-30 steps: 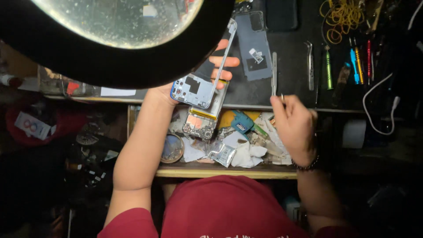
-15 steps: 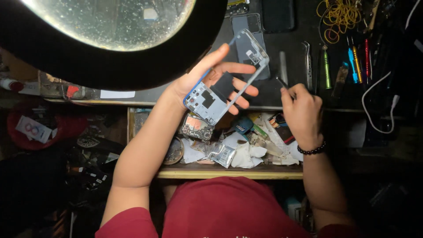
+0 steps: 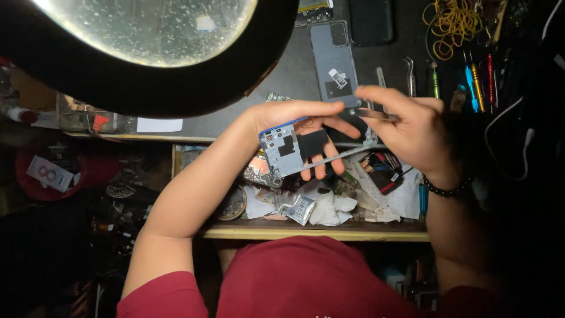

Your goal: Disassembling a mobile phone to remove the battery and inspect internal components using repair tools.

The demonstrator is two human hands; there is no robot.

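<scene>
The left hand (image 3: 294,121) grips a blue phone frame (image 3: 294,150); the right hand (image 3: 406,126) pinches tweezers (image 3: 371,113) (a slip could scratch the frame).

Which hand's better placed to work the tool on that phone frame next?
Probably the right hand: it pinches the thin metal tool just above the phone frame. The left hand is occupied, gripping the frame over the open drawer.

Lamp (image 3: 147,35) overhead — cluttered drawer (image 3: 318,206) below
</scene>
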